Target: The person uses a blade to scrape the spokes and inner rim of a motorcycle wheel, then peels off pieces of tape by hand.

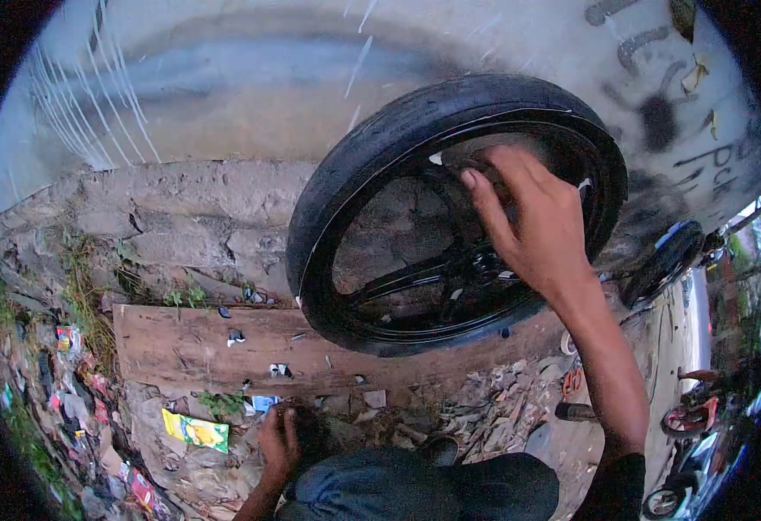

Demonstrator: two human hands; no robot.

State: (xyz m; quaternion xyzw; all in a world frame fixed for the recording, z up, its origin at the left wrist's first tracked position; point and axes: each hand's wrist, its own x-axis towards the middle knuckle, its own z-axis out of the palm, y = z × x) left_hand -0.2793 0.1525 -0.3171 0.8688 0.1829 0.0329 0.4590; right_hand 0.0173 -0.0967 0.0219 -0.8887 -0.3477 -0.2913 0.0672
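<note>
A black motorcycle wheel [380, 291] with its tyre on leans against the painted wall, its lower edge over a wooden plank. My right hand [532, 213] reaches across the wheel's face, by a spoke in its upper part. Its fingers are curled and the fingertips partly hidden, so anything pinched in them cannot be made out. Small whitish patches show on the black spokes and rim. My left hand [278, 441] is low, beside my knee, with its fingers bent together. A dark area beside that hand hides what it holds, if anything.
The plank [198, 343] carries small scraps. A yellow-green packet [195, 431] lies on the rubble, with scattered litter at far left. Another tyre [663, 265] leans at the right. Below it are a dark cylindrical object [575, 412] and parked motorcycles [689, 421].
</note>
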